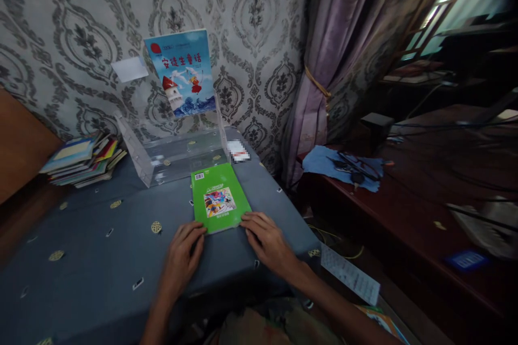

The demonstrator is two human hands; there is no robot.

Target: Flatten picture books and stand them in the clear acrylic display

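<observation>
A green book (238, 197) with a colourful picture and a barcode lies on the patterned table in front of me. My left hand (184, 250) is at its near left corner, fingertips curled on the edge. At the near right corner, my right hand (267, 237) has its fingers bent over the border and its thumb low beside it. Just behind the green book stands a clear plastic book stand (182, 145). A blue storybook (188, 73) with a red-roofed tower on its cover leans upright at the back of the stand.
A pile of books (87, 156) sits at the table's left, near a brown wooden panel (24, 140). A small white item (238, 151), blurred out, lies right of the stand. A blue cloth (342, 167) with dark objects rests on the red-brown table at right, past the purple curtain (324, 64).
</observation>
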